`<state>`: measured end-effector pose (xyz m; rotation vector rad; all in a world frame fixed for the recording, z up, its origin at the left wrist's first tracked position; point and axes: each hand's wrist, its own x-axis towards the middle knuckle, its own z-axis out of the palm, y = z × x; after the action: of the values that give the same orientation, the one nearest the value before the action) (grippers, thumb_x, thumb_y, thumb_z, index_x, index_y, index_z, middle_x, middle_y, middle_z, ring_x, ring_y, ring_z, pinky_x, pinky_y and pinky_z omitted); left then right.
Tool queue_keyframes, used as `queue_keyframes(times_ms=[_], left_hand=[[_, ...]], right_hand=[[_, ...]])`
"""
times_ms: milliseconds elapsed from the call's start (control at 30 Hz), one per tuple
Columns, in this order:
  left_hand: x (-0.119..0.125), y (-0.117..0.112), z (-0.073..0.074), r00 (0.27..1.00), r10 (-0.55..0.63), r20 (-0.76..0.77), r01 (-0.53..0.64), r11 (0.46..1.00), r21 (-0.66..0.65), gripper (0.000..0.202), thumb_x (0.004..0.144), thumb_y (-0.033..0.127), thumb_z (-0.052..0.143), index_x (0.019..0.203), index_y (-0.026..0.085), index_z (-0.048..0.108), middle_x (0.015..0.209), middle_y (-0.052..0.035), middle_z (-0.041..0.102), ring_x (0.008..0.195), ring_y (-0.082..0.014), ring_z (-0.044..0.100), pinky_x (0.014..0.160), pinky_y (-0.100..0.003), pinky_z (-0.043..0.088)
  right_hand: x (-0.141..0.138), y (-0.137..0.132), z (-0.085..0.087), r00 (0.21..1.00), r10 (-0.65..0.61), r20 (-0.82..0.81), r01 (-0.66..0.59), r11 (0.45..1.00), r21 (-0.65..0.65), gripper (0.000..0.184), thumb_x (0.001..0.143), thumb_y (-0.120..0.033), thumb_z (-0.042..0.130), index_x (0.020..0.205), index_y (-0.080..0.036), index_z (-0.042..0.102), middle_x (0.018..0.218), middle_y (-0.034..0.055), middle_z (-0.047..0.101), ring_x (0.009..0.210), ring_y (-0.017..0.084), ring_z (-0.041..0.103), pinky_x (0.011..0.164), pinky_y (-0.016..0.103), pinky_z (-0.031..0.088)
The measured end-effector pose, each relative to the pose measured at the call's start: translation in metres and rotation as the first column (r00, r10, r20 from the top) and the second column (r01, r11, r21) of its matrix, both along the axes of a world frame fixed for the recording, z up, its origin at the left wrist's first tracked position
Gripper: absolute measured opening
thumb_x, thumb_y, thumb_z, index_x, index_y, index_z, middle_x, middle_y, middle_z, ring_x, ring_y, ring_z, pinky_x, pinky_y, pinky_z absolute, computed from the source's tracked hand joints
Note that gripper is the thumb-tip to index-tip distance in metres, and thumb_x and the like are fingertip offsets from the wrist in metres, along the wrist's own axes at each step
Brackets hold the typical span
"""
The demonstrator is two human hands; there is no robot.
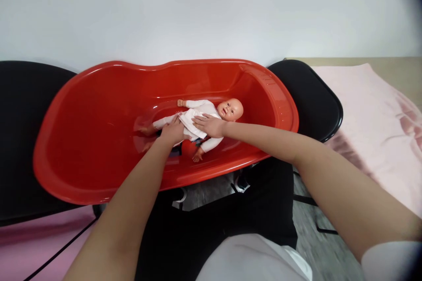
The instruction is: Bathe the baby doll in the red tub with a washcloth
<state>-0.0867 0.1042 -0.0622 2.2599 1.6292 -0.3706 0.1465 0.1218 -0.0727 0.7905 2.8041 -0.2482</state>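
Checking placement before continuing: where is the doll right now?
In the head view, the doll lies face up inside the red tub near the picture's middle, head toward the tub's right end, beneath the left hand and right hand.

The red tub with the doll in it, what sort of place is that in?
Possibly an indoor training or demonstration room, though I can't be sure. A doll lies in the red tub, which has black-topped furniture at both ends and a plain wall behind it.

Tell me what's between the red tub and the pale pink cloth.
Between the red tub and cloth, the head view shows a rounded black surface.
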Motion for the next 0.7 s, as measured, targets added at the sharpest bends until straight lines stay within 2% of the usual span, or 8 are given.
queue_keyframes(times_ms=[133,233,333,433,500,533,600,700], left_hand=[[-0.002,-0.001,-0.003,0.999,-0.02,0.029,0.019,0.999,0.027,0.101,0.105,0.049,0.072,0.183,0.006,0.023,0.189,-0.0216,0.008,0.177,-0.0316,0.013,0.137,-0.052,0.031],[-0.003,0.0,-0.006,1.0,-0.005,0.01,0.005,1.0,0.023,0.105,0.102,0.048,0.074,0.183,0.008,0.022,0.189,-0.0195,0.007,0.177,-0.0327,0.013,0.137,-0.052,0.032],[-0.003,0.002,-0.009,1.0,-0.001,0.021,0.001,1.0,0.018,0.105,0.101,0.048,0.075,0.184,0.01,0.022,0.189,-0.0189,0.007,0.177,-0.0339,0.012,0.136,-0.053,0.033],[-0.003,0.002,-0.01,1.0,-0.006,0.028,0.005,1.0,0.025,0.104,0.101,0.048,0.075,0.183,0.01,0.023,0.189,-0.0186,0.007,0.177,-0.0329,0.009,0.138,-0.052,0.031],[-0.004,0.002,-0.01,1.0,-0.008,0.022,0.008,1.0,0.026,0.103,0.102,0.047,0.075,0.183,0.011,0.023,0.19,-0.0177,0.006,0.177,-0.0311,0.008,0.138,-0.051,0.029],[-0.004,0.002,-0.01,1.0,-0.007,0.022,0.007,1.0,0.024,0.102,0.102,0.047,0.074,0.183,0.01,0.023,0.19,-0.018,0.006,0.177,-0.0306,0.008,0.139,-0.05,0.029],[-0.005,0.002,-0.011,1.0,-0.007,0.028,0.006,1.0,0.021,0.101,0.104,0.047,0.07,0.183,0.007,0.022,0.189,-0.0201,0.005,0.177,-0.0314,0.01,0.138,-0.051,0.029],[-0.007,0.005,-0.014,1.0,-0.015,0.014,0.014,0.999,0.03,0.101,0.105,0.05,0.068,0.183,0.007,0.021,0.189,-0.0212,0.007,0.177,-0.0331,0.011,0.137,-0.052,0.031]], right_hand=[[0.032,-0.012,0.003,0.995,0.099,0.027,-0.097,0.991,-0.087,0.063,0.106,-0.011,0.047,0.169,-0.01,0.053,0.183,0.0194,0.034,0.174,0.031,0.027,0.143,0.055,0.023],[0.053,-0.016,0.014,0.991,0.127,0.051,-0.112,0.967,-0.227,0.058,0.105,-0.01,0.052,0.163,-0.014,0.062,0.178,0.0153,0.045,0.171,0.027,0.035,0.143,0.046,0.026],[0.063,-0.012,0.035,0.997,-0.018,-0.069,-0.006,0.942,-0.336,0.056,0.11,-0.012,0.047,0.163,-0.017,0.062,0.171,0.0129,0.056,0.163,0.023,0.051,0.138,0.04,0.037],[0.057,-0.001,0.058,0.909,-0.288,-0.301,0.206,0.939,-0.276,0.06,0.112,-0.018,0.049,0.172,-0.01,0.05,0.174,0.0189,0.05,0.161,0.026,0.052,0.137,0.04,0.039],[0.046,0.007,0.067,0.837,-0.349,-0.421,0.293,0.936,-0.193,0.063,0.113,-0.02,0.051,0.174,-0.003,0.044,0.178,0.0236,0.041,0.166,0.028,0.044,0.139,0.04,0.034],[0.04,0.011,0.068,0.833,-0.339,-0.437,0.302,0.941,-0.154,0.063,0.114,-0.018,0.049,0.174,-0.002,0.043,0.18,0.0241,0.037,0.169,0.029,0.039,0.141,0.04,0.031],[0.029,0.014,0.063,0.889,-0.281,-0.361,0.255,0.96,-0.119,0.061,0.112,-0.011,0.045,0.173,-0.006,0.046,0.182,0.0218,0.034,0.172,0.027,0.033,0.143,0.041,0.027],[0.018,0.012,0.043,0.964,-0.22,-0.149,0.202,0.971,-0.127,0.062,0.107,-0.007,0.054,0.17,-0.011,0.052,0.181,0.0195,0.035,0.173,0.027,0.032,0.145,0.046,0.024]])
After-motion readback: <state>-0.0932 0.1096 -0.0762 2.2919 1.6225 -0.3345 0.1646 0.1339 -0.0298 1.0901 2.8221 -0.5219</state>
